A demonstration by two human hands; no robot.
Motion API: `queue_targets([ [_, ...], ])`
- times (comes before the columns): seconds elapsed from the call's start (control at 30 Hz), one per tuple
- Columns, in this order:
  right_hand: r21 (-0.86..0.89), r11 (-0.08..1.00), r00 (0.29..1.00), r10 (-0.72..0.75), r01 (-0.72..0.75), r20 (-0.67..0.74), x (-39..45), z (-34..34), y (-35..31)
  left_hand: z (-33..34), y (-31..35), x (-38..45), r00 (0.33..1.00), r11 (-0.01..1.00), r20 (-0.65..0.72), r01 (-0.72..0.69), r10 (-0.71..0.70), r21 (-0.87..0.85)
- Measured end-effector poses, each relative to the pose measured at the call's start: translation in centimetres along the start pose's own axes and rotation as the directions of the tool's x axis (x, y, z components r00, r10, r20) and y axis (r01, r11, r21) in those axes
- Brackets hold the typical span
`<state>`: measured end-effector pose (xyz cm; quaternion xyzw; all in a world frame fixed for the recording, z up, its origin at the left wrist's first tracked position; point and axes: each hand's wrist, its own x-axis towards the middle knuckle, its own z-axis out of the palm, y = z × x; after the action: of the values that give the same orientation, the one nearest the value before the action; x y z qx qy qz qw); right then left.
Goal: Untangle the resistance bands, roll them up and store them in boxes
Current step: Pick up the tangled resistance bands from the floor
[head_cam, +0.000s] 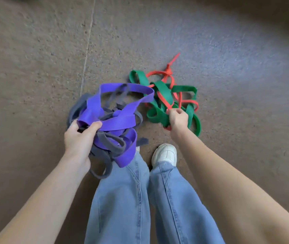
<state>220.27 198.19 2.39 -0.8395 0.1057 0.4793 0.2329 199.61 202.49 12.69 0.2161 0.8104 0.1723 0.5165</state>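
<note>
Pretty much the whole frame is taken up by a speckled brown floor point(34, 67), with a thin seam line running down it in the upper left. Blue jeans point(140, 199) fill the bottom middle, and one white sneaker point(165, 154) is seen poking out just below center. Two bare forearms are stretched in from the bottom corners. Left of center, a big messy knot of purple band point(115, 120) and grey band point(108, 143) is held up off the floor, with a wide purple loop arching toward the middle of the frame and grey loops dangling down over the left trouser leg. That bundle is gripped by the left hand point(80, 140), the thumb and fingers being curled round a bunch of strands at its lower left edge. Just right of center, a second tangle of green band point(161, 92) and thin red band point(165, 101) is piled up, with a knotted red tail pointing toward the upper right; whether it's fully resting on the floor can't be told. A red strand is pinched by the right hand point(178, 118) at the pile's lower edge, fingers clenched tight on it. The two tangles are just beside each other, the purple loop overlapping the green one in the picture.
</note>
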Motion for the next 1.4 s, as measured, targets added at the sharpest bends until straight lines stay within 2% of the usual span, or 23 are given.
queue_targets([
  [0.1, 0.121, 0.987, 0.965, 0.07, -0.104, 0.252, -9.0, -4.2, -5.2, -5.3, 3.4, -6.0, 0.997, 0.993, -0.055, 0.051, -0.057, -0.103],
  [0.2, 0.049, 0.996, 0.904, 0.045, -0.073, 0.426, -21.9, -10.0, -10.6, -11.6, 8.2, -13.2, 0.994, 0.977, -0.078, 0.055, -0.073, -0.206],
  [0.27, 0.007, 0.999, 0.843, -0.037, 0.039, 0.537, -31.2, -13.0, -12.9, -16.2, 11.3, -18.1, 0.996, 0.955, -0.069, 0.032, -0.055, -0.296],
  [0.33, -0.027, 0.99, 0.746, -0.089, 0.142, 0.66, -40.4, -14.2, -14.9, -20.8, 13.9, -22.2, 0.995, 0.929, -0.094, -0.02, -0.016, -0.37],
  [0.4, -0.068, 0.955, 0.643, -0.14, 0.287, 0.753, -48.6, -14.2, -15.9, -25.2, 16.0, -25.8, 0.987, 0.924, -0.156, -0.101, 0.045, -0.37],
  [0.5, -0.065, 0.844, 0.481, -0.238, 0.533, 0.844, -58.4, -12.1, -15.9, -31.3, 18.1, -30.0, 0.959, 0.929, -0.253, -0.206, 0.129, -0.306],
  [0.63, -0.017, 0.653, 0.311, -0.338, 0.757, 0.888, -66.3, -7.3, -15.3, -39.5, 18.9, -32.0, 0.909, 0.92, -0.389, -0.273, 0.151, -0.282],
  [0.7, -0.017, 0.562, 0.299, -0.413, 0.827, 0.86, -68.2, -4.3, -15.6, -43.2, 18.8, -31.4, 0.895, 0.903, -0.423, -0.293, 0.143, -0.315],
  [0.77, -0.098, 0.453, 0.335, -0.48, 0.886, 0.811, -69.2, -1.0, -16.2, -46.7, 19.2, -29.8, 0.881, 0.884, -0.452, -0.317, 0.139, -0.344],
  [0.87, -0.232, 0.256, 0.339, -0.558, 0.938, 0.757, -70.6, 4.5, -18.1, -52.4, 21.8, -25.7, 0.898, 0.852, -0.414, -0.331, 0.151, -0.406],
  [0.93, -0.269, 0.183, 0.322, -0.63, 0.946, 0.706, -72.0, 7.4, -19.7, -56.0, 23.9, -23.0, 0.911, 0.87, -0.384, -0.305, 0.149, -0.387],
  [1.07, -0.307, 0.112, 0.294, -0.703, 0.945, 0.648, -74.9, 12.7, -23.4, -62.8, 29.4, -18.1, 0.909, 0.87, -0.358, -0.343, 0.213, -0.353],
  [1.23, -0.336, 0.022, 0.259, -0.685, 0.941, 0.681, -77.8, 21.8, -28.2, -69.1, 36.4, -11.1, 0.869, 0.862, -0.389, -0.425, 0.305, -0.275],
  [1.33, -0.324, 0.02, 0.245, -0.697, 0.946, 0.673, -78.1, 28.4, -31.4, -71.9, 40.9, -5.9, 0.849, 0.872, -0.372, -0.459, 0.376, -0.167],
  [1.4, -0.317, 0.062, 0.261, -0.723, 0.946, 0.639, -78.1, 32.6, -34.0, -73.6, 44.2, -2.1, 0.845, 0.879, -0.352, -0.465, 0.403, -0.108],
])
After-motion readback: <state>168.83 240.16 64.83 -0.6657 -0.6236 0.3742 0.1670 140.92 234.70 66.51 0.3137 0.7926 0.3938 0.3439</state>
